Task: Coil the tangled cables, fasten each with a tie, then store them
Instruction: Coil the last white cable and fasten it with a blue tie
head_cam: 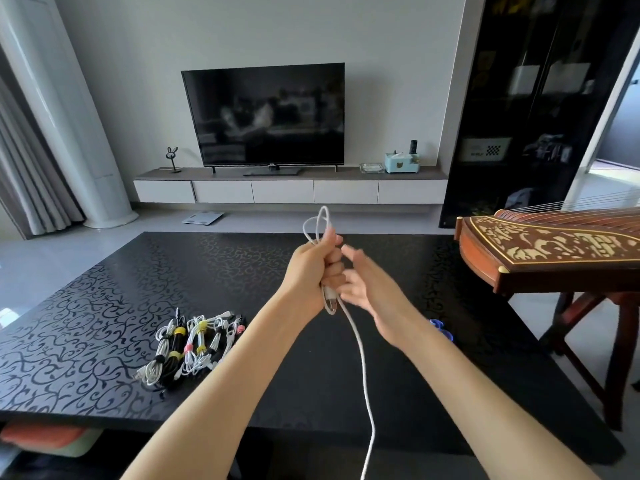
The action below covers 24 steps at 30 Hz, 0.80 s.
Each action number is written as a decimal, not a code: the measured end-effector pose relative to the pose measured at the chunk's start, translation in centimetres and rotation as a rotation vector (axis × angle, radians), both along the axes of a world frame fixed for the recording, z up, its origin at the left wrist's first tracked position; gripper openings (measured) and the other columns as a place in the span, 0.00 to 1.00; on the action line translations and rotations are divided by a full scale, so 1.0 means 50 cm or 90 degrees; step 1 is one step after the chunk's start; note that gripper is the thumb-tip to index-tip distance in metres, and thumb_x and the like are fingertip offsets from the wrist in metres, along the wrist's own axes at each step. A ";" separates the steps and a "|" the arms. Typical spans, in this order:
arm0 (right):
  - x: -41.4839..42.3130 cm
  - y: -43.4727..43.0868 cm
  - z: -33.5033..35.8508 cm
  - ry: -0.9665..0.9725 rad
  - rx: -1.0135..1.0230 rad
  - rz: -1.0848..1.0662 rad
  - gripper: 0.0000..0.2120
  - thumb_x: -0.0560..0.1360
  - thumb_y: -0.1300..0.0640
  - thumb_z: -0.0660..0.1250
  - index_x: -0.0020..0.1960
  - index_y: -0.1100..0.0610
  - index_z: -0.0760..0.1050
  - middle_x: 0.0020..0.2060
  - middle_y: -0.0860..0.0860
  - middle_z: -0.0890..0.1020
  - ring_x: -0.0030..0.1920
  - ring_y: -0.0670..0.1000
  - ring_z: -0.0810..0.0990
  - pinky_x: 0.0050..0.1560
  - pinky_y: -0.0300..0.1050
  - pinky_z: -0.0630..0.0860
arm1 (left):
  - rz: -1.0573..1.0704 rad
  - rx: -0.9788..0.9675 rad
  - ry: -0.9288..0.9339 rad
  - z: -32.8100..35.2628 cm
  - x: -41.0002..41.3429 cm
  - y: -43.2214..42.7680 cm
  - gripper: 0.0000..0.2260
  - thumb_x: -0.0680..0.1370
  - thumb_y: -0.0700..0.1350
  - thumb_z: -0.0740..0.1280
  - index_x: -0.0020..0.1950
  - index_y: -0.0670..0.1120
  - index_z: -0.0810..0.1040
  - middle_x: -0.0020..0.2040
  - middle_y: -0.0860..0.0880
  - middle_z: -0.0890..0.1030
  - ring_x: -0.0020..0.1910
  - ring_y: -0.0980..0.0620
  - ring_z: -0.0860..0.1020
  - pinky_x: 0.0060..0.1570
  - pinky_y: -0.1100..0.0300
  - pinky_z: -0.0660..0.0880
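Ranging left to right along the wall shelf [291, 174], the containers are a glass dish [371, 168], contents not discernible, and a pale blue box [401, 163] with something white showing at its top and a dark upright item at its right end. Further right, the black glass-fronted cabinet [536, 98] holds pale boxes and small items, too dim to identify.

On the black patterned table [86, 306], left of my arms, lie the coiled cables [194, 344], white and black bundles side by side, each banded with yellow, pink or black ties. Above the table's middle, my left hand [315, 261] is clenched around the white cable [320, 223], whose loops rise above the fist; a plug end hangs just below it, and a loose tail runs down between my forearms and out of the bottom edge. My right hand [367, 289], blurred, sits just beside the left with fingers loosely spread; contact with the cable cannot be judged. My right forearm partly hides a blue object [441, 327] on the table. At far right, a carved wooden zither [554, 251] stands on its own stand beside the table. A television [263, 112] stands on the shelf; a scale [202, 217] lies on the floor.
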State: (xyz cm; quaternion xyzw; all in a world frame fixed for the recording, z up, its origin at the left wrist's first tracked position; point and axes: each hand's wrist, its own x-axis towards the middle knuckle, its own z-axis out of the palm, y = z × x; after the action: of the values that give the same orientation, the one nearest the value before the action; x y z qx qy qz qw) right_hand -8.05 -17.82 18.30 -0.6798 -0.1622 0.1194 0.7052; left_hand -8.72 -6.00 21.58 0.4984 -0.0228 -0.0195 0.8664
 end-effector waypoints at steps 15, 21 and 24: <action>-0.100 -0.099 -0.088 -0.471 -0.650 0.043 0.12 0.81 0.51 0.57 0.54 0.48 0.80 0.40 0.45 0.83 0.41 0.45 0.79 0.46 0.44 0.74 | 0.273 0.963 -0.264 0.010 0.040 0.089 0.14 0.81 0.55 0.56 0.48 0.44 0.70 0.32 0.54 0.73 0.29 0.55 0.71 0.28 0.60 0.64; -0.062 -0.085 0.056 -0.710 -0.508 -0.144 0.07 0.77 0.54 0.66 0.46 0.55 0.81 0.32 0.46 0.81 0.32 0.47 0.79 0.34 0.45 0.75 | -0.184 0.539 -0.050 -0.045 -0.016 0.037 0.37 0.64 0.77 0.47 0.44 0.47 0.75 0.29 0.56 0.65 0.25 0.57 0.61 0.27 0.65 0.61; -0.037 -0.075 0.078 -0.711 -0.523 -0.224 0.10 0.77 0.52 0.66 0.44 0.58 0.74 0.25 0.40 0.68 0.23 0.37 0.65 0.28 0.32 0.58 | -0.260 0.434 -0.043 -0.064 -0.033 0.030 0.34 0.66 0.75 0.54 0.46 0.45 0.74 0.28 0.57 0.64 0.25 0.59 0.59 0.25 0.67 0.62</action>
State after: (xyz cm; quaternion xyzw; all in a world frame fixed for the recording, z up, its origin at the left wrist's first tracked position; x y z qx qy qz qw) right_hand -9.91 -21.57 22.22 -0.8663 -0.3287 -0.3105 0.2123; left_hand -10.40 -4.50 18.36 0.7431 -0.1422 -0.1818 0.6281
